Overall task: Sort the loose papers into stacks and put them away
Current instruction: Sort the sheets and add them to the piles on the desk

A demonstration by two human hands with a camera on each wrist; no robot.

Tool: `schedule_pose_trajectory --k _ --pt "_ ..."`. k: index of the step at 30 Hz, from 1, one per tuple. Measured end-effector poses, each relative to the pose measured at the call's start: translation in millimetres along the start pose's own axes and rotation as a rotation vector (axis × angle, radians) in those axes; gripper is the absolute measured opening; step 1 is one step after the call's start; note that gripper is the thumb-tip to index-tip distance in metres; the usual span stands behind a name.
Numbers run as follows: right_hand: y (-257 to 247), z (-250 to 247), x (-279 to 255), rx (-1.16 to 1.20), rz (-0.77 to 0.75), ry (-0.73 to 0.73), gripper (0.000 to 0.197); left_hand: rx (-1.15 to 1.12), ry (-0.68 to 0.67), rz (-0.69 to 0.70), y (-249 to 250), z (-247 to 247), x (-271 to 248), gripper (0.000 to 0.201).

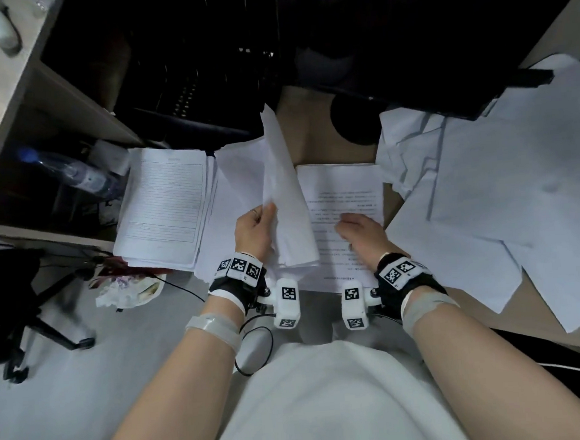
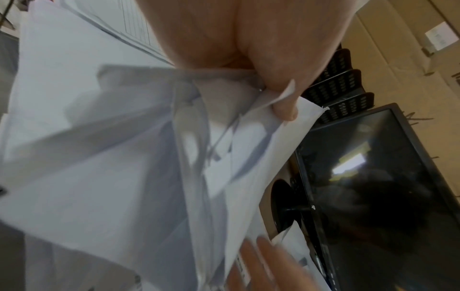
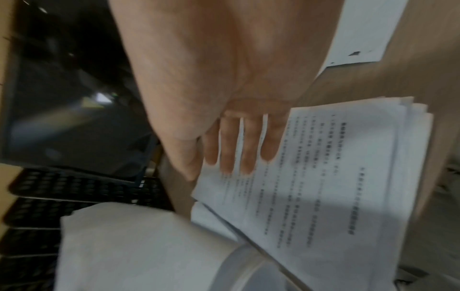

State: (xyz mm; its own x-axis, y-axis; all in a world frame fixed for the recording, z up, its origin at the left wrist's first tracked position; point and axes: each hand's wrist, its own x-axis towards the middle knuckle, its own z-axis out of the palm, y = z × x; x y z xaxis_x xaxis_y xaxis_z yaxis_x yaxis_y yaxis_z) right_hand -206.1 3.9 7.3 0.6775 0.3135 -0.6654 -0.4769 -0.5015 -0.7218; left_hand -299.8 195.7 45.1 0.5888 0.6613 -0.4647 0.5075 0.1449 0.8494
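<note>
My left hand [image 1: 259, 220] grips a sheaf of white papers [image 1: 281, 193] by its edge and holds it tilted up on end over the desk. In the left wrist view the thumb [image 2: 283, 110] pinches that sheaf [image 2: 124, 157]. My right hand [image 1: 352, 225] lies flat on a stack of printed pages [image 1: 343, 185] just right of the sheaf. Its straight fingers [image 3: 236, 149] press on the top printed page [image 3: 336, 177]. A thick stack topped by a lined form [image 1: 164, 208] sits to the left.
Many loose white sheets [image 1: 502, 187] sprawl over the right of the wooden desk [image 1: 313, 129]. A dark monitor [image 2: 373, 187] on a round base [image 1: 353, 121] stands behind, with black mesh trays [image 1: 187, 89] to its left. A water bottle [image 1: 69, 173] lies on the shelf at left.
</note>
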Motion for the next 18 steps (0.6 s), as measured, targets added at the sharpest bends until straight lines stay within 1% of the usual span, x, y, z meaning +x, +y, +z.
schedule_pose_trajectory --k 2,3,6,7,8,9,11,13,16,18 --pt "-23 5 -10 0.084 -0.066 -0.080 0.041 0.001 -0.026 0.004 3 4 -3 0.043" --pt "-34 7 -15 0.105 -0.086 -0.117 0.043 0.012 -0.038 0.013 3 5 -3 0.043" --pt "-46 4 -21 0.117 -0.108 -0.184 0.061 0.036 -0.060 0.069 1 6 -6 0.049" --pt "-46 2 -21 0.086 -0.113 -0.175 0.063 0.051 -0.055 0.085 1 6 -9 0.052" --pt "-45 -1 -20 0.047 -0.124 -0.149 0.059 0.066 -0.044 0.098 1 6 -12 0.053" --pt "-43 -3 -19 0.009 -0.147 -0.106 0.048 0.071 -0.036 0.110 2 5 -15 0.052" --pt "-36 -9 -13 -0.070 -0.181 0.003 0.012 0.070 -0.001 0.103 2 4 -20 0.046" --pt "-24 -13 -8 -0.138 -0.170 0.058 0.024 0.064 0.031 0.087 0 3 -25 0.043" --pt "-14 -17 -10 -0.195 -0.150 0.080 0.020 0.045 0.044 0.071 -8 1 -29 0.034" --pt "-11 -16 -12 -0.187 -0.133 0.067 0.021 0.032 0.056 0.055 -11 -1 -32 0.032"
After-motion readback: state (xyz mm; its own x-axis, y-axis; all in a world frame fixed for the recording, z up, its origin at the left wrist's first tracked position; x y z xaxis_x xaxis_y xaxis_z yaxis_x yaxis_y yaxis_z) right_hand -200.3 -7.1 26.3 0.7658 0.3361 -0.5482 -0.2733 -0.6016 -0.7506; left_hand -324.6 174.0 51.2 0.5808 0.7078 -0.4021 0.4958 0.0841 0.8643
